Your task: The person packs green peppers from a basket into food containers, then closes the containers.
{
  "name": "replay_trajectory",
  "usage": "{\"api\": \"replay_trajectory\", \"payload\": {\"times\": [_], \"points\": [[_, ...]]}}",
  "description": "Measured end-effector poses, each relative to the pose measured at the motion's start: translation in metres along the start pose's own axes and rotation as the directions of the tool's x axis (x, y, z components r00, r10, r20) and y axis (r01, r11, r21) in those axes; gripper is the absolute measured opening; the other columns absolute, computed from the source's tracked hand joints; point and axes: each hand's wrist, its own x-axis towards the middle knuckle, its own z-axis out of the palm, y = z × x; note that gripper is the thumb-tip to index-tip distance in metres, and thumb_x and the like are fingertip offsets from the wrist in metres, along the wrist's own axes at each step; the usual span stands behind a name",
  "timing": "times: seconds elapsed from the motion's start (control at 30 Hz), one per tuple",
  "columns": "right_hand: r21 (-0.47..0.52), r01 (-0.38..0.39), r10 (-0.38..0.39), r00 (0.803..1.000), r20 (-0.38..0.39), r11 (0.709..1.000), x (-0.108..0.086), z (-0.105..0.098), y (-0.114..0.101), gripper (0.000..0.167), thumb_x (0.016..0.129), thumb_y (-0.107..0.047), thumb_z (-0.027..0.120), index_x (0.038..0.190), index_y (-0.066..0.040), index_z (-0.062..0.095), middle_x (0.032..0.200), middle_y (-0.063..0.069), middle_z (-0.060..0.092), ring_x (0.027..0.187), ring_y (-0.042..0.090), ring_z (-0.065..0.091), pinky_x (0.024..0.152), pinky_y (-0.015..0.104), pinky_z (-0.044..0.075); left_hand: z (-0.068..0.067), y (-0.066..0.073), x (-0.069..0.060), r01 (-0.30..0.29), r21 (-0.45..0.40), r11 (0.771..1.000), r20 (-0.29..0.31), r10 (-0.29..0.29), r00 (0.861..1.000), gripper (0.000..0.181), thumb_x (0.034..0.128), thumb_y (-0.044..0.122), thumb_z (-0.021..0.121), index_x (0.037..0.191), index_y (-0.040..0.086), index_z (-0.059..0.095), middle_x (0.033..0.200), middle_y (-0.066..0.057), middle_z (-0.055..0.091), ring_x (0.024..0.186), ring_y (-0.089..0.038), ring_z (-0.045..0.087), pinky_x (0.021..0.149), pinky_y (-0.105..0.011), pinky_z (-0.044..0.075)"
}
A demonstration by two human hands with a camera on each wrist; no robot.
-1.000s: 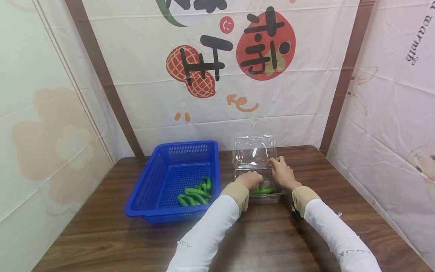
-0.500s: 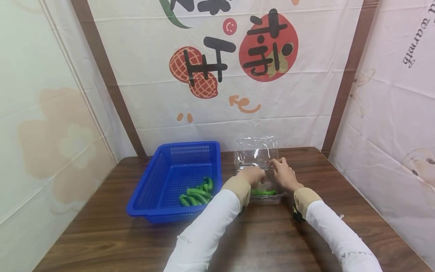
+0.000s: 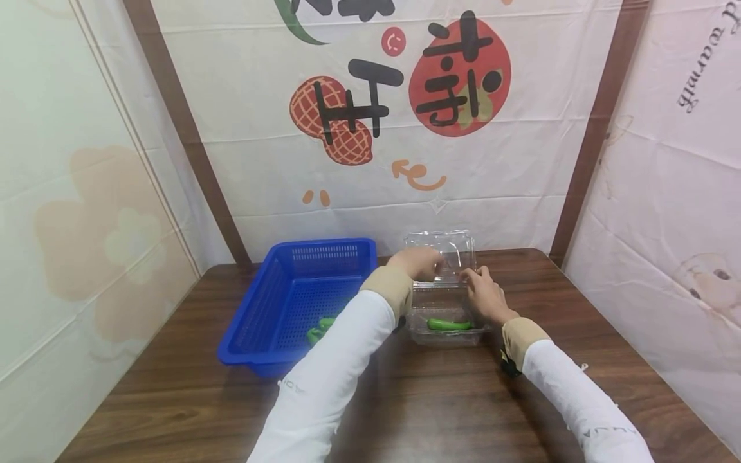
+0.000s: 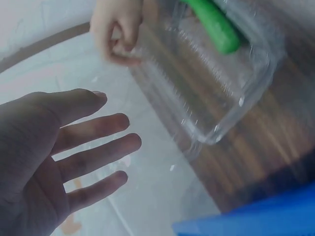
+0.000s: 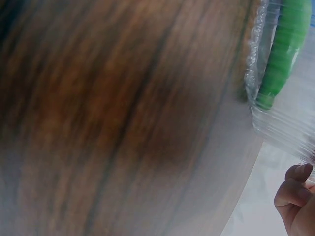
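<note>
Green pepper (image 3: pixel 449 325) lies in the clear box (image 3: pixel 444 337), nearer the person than both hands' fingers and apart from them. The left hand (image 3: pixel 418 262) hangs before the raised lid (image 3: pixel 460 247), its fingers spread wide, holding nothing. The right hand (image 3: pixel 488 297) pinches the box's edge, beyond the pepper and right of it. More peppers (image 3: pixel 326 323) lie left of the left fingers, in the blue basket (image 3: pixel 263 315).

The right cloth (image 3: pixel 654 212) reads "warmth" (image 3: pixel 701 72), the back cloth (image 3: pixel 388 145) bears black characters (image 3: pixel 353 112), sleeve letters (image 3: pixel 610 432) blur.
</note>
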Motion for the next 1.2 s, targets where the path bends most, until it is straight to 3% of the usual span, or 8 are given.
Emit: {"api": "replay_trajectory", "payload": {"times": [0.23, 0.4, 0.53, 0.67, 0.87, 1.0, 1.1, 1.2], "points": [[0.000, 0.000, 0.000, 1.000, 0.004, 1.000, 0.000, 0.001, 0.001, 0.024, 0.097, -0.006, 0.050, 0.117, -0.013, 0.062, 0.112, 0.017, 0.048, 0.074, 0.036, 0.059, 0.060, 0.051, 0.049, -0.026, -0.023, -0.011, 0.011, 0.015, 1.000, -0.020, -0.011, 1.000, 0.017, 0.0901, 0.018, 0.068, 0.105, 0.010, 0.071, 0.106, -0.006, 0.068, 0.098, -0.023, 0.062, 0.086, -0.036, 0.050], [-0.002, 0.002, -0.002, 1.000, 0.001, 1.000, 0.001, 0.002, 0.002, 0.024, 0.097, -0.006, 0.050, 0.116, -0.013, 0.062, 0.114, 0.018, 0.048, 0.075, 0.038, 0.060, 0.061, 0.051, 0.049, -0.044, -0.046, -0.024, 0.056, 0.019, 0.998, -0.048, -0.055, 0.997, 0.021, 0.0876, 0.009, 0.064, 0.108, 0.009, 0.071, 0.114, -0.009, 0.068, 0.105, -0.026, 0.062, 0.090, -0.038, 0.049], [-0.005, 0.010, -0.010, 1.000, -0.008, 1.000, 0.001, 0.002, 0.002, 0.024, 0.096, -0.004, 0.051, 0.115, -0.013, 0.062, 0.114, 0.018, 0.048, 0.074, 0.038, 0.059, 0.060, 0.051, 0.048, -0.048, -0.068, -0.037, 0.076, 0.001, 0.997, -0.064, -0.076, 0.995, 0.024, 0.0864, 0.004, 0.061, 0.108, 0.005, 0.072, 0.111, -0.012, 0.068, 0.102, -0.027, 0.062, 0.091, -0.038, 0.049], [-0.003, 0.015, -0.015, 1.000, -0.004, 1.000, 0.002, 0.002, 0.003, 0.025, 0.095, -0.003, 0.050, 0.115, -0.013, 0.062, 0.112, 0.017, 0.048, 0.070, 0.035, 0.057, 0.059, 0.050, 0.047, -0.041, -0.091, -0.051, 0.082, -0.021, 0.996, -0.069, -0.083, 0.994, 0.021, 0.0878, 0.005, 0.061, 0.106, 0.002, 0.072, 0.108, -0.013, 0.069, 0.101, -0.029, 0.062, 0.091, -0.040, 0.049], [-0.006, 0.016, -0.016, 1.000, -0.002, 1.000, 0.001, 0.000, 0.004, 0.025, 0.095, -0.003, 0.050, 0.115, -0.012, 0.062, 0.111, 0.018, 0.047, 0.068, 0.034, 0.056, 0.059, 0.050, 0.047, -0.019, -0.117, -0.070, 0.120, -0.029, 0.992, -0.044, -0.121, 0.992, 0.019, 0.0871, 0.005, 0.063, 0.104, 0.003, 0.073, 0.104, -0.012, 0.069, 0.096, -0.030, 0.062, 0.087, -0.042, 0.050], [-0.002, 0.018, -0.018, 1.000, 0.000, 1.000, 0.000, 0.001, 0.004, 0.025, 0.095, -0.003, 0.049, 0.115, -0.012, 0.062, 0.111, 0.018, 0.047, 0.069, 0.035, 0.057, 0.059, 0.051, 0.047, -0.001, -0.127, -0.079, 0.168, -0.123, 0.978, 0.016, -0.168, 0.986, 0.024, 0.0825, -0.002, 0.067, 0.105, 0.003, 0.072, 0.103, -0.011, 0.069, 0.096, -0.028, 0.062, 0.085, -0.041, 0.052], [-0.002, 0.021, -0.021, 1.000, 0.000, 1.000, 0.000, 0.002, 0.003, 0.025, 0.095, -0.003, 0.049, 0.114, -0.013, 0.062, 0.111, 0.017, 0.047, 0.069, 0.035, 0.057, 0.060, 0.051, 0.048, 0.009, -0.132, -0.083, 0.215, -0.221, 0.951, 0.064, -0.205, 0.977, 0.030, 0.0784, -0.008, 0.068, 0.106, 0.004, 0.072, 0.104, -0.011, 0.068, 0.095, -0.026, 0.063, 0.084, -0.039, 0.052], [-0.005, 0.018, -0.018, 1.000, 0.001, 1.000, 0.001, 0.001, 0.002, 0.025, 0.095, -0.003, 0.050, 0.114, -0.013, 0.062, 0.110, 0.016, 0.047, 0.070, 0.035, 0.058, 0.061, 0.051, 0.048, 0.016, -0.135, -0.086, 0.227, -0.274, 0.934, 0.109, -0.205, 0.973, 0.031, 0.0765, -0.009, 0.069, 0.105, 0.003, 0.072, 0.104, -0.012, 0.069, 0.094, -0.025, 0.064, 0.085, -0.037, 0.053]]}}
